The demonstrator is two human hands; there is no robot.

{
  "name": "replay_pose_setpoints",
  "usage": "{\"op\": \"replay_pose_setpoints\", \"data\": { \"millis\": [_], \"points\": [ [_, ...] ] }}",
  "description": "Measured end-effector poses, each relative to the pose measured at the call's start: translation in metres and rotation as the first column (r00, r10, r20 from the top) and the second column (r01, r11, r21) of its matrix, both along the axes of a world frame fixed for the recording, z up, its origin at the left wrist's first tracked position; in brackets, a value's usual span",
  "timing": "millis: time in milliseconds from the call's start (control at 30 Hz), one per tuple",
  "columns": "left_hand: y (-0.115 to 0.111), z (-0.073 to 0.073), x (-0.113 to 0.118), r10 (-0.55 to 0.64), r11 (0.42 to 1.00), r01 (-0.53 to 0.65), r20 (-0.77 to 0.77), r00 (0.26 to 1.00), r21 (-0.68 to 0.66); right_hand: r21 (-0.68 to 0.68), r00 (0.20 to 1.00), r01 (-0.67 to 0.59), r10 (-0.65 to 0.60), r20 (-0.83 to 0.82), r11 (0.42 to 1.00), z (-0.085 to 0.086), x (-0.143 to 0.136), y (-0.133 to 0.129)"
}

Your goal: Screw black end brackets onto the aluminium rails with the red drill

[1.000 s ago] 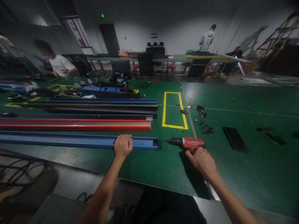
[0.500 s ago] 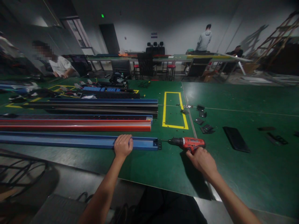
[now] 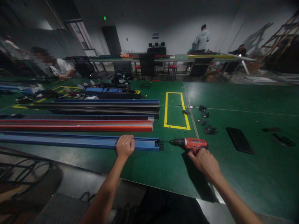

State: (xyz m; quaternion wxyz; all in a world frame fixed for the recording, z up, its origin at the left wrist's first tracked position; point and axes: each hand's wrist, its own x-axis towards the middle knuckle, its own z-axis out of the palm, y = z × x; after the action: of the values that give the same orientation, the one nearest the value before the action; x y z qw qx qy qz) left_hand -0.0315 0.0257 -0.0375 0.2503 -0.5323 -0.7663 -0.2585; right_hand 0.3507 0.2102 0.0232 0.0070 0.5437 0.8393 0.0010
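A long blue metal profile lies along the near side of the green bench, its right end facing the drill. My left hand is closed over it a short way from that end, fingers wrapped across the top. A small black end plate sits against the profile's end. In my right hand is a red and black cordless drill, gripped by its handle and pointing left. Its long thin bit reaches to the end plate; whether the tip sits in a screw is too small to tell.
Behind the blue profile lie a red profile and several dark profiles. Small black plates and a black flat slab rest on the right. A yellow tape rectangle marks the bench. A person sits at the far left.
The whole view has shifted slightly to the right. Both hands, the drill and the blue profile keep their places relative to each other. The standing person at the back has moved slightly left.
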Motion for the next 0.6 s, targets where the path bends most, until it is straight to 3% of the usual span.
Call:
{"op": "replay_pose_setpoints", "data": {
  "millis": [233, 600],
  "points": [
    [0.0003, -0.0010, 0.0003, 0.004, 1.000, -0.004, 0.002, 1.000, 0.004, -0.059, 1.000, 0.016, -0.016, -0.005, 0.998, 0.0041, -0.0016, 0.0009],
    [0.0006, 0.0044, 0.0037, 0.003, 1.000, -0.003, 0.035, 0.999, -0.007, -0.012, 0.998, -0.059, 0.059, -0.013, 0.998, 0.0054, 0.0002, -0.0006]
  ]
}}
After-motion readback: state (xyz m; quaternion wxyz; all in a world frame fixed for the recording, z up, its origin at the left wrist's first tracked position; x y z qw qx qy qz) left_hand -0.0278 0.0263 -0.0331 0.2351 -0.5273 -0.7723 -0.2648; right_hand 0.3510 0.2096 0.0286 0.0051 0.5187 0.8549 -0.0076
